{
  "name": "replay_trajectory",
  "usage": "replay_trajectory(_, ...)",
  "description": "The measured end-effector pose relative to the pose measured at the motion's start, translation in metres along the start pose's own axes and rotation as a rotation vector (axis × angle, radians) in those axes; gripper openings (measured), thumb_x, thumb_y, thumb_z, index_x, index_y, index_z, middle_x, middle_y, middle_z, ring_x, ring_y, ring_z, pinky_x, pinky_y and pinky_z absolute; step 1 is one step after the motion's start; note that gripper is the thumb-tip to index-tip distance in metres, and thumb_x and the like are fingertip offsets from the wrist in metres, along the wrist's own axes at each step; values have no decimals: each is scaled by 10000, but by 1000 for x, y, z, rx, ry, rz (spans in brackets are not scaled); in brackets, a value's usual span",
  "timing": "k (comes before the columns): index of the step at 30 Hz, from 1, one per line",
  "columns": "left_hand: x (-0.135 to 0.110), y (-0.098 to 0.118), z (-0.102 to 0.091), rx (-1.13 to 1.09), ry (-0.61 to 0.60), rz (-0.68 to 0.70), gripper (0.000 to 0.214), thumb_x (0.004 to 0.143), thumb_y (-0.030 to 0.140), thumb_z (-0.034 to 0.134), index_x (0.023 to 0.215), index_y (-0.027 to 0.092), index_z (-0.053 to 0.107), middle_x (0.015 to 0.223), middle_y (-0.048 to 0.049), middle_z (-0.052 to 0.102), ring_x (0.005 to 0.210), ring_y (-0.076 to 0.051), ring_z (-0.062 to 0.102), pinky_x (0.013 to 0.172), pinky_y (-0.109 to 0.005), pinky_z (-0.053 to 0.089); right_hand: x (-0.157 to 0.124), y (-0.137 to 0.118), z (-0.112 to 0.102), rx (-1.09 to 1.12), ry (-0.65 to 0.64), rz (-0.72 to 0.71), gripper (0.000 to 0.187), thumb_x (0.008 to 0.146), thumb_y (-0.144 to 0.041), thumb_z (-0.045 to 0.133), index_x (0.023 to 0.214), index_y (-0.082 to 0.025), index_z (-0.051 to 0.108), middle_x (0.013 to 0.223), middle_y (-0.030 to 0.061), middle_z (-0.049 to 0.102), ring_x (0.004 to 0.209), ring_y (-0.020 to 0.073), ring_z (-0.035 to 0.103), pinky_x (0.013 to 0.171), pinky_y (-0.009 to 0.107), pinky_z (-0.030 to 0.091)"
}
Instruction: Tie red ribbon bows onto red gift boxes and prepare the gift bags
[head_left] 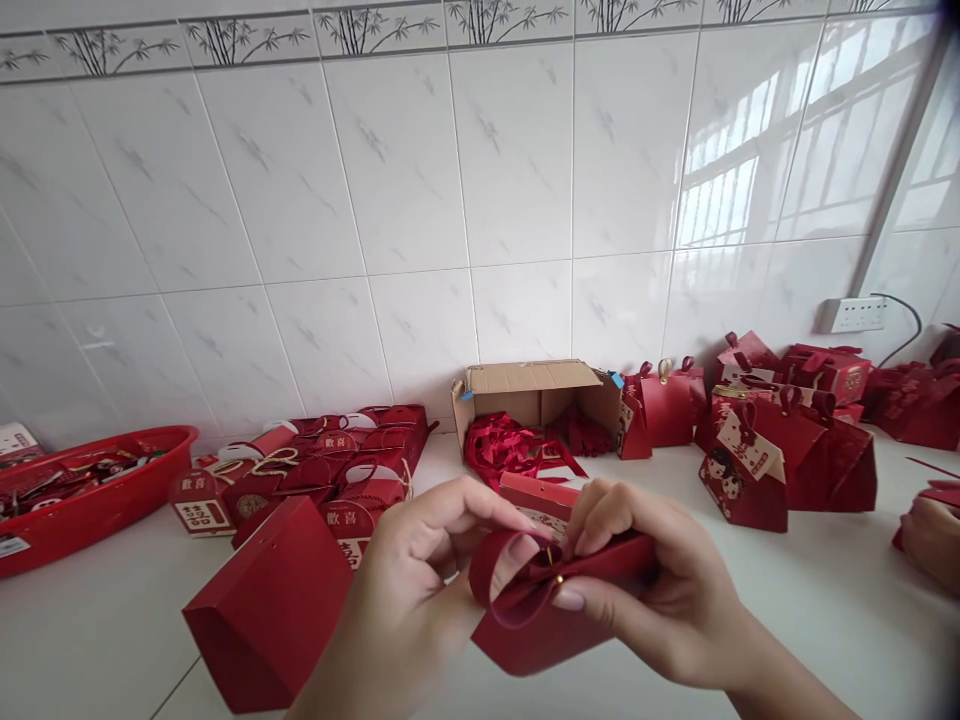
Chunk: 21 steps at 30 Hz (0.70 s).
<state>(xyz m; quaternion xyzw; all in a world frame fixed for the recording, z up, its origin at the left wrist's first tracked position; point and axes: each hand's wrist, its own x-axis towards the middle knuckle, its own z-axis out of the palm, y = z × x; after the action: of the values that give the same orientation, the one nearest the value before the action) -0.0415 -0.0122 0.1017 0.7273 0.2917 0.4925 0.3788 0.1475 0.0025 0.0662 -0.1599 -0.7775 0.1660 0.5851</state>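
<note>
Low in front of me, a red gift box (pixel 544 640) with a folded top is held between both hands. A dark red ribbon (pixel 517 608) forms a loop at its top, beside small gold-coloured eyelets. My left hand (pixel 435 570) is closed on the ribbon, its thumb inside the loop and its index finger reaching over the top. Thumb and bent fingers of my right hand (pixel 652 580) pinch the box's top edge by the eyelets. Just left of my left hand stands another red gift box (pixel 270 600) without a ribbon.
Behind my hands, an open cardboard box (pixel 525 378) holds loose red ribbons (pixel 506 445). Finished-looking red boxes (pixel 806 450) cluster at right; flat boxes (pixel 322 455) and a red basin (pixel 150 500) lie left. Another person's hand (pixel 930 535) is at the right edge.
</note>
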Motion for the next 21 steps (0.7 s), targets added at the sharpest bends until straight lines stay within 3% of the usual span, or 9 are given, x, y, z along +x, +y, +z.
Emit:
replay_trajectory(10,-2,-3,0,-7,-30,-25,64,827,178,656,839,236,681,777,18,715,663,-80,647,530,-93,479,-2,2,2,87,-22,60,225,785,-189,693,811,-219,472,722,-8,570,636,116,515,553,229,416)
replay_trajectory(21,-2,-3,-1,-20,-63,-12,91,850,182,632,877,261,670,901,18,728,701,-67,659,550,-71,477,-2,2,3,108,-29,107,224,783,-218,700,808,-221,477,720,-14,551,657,118,513,583,235,428)
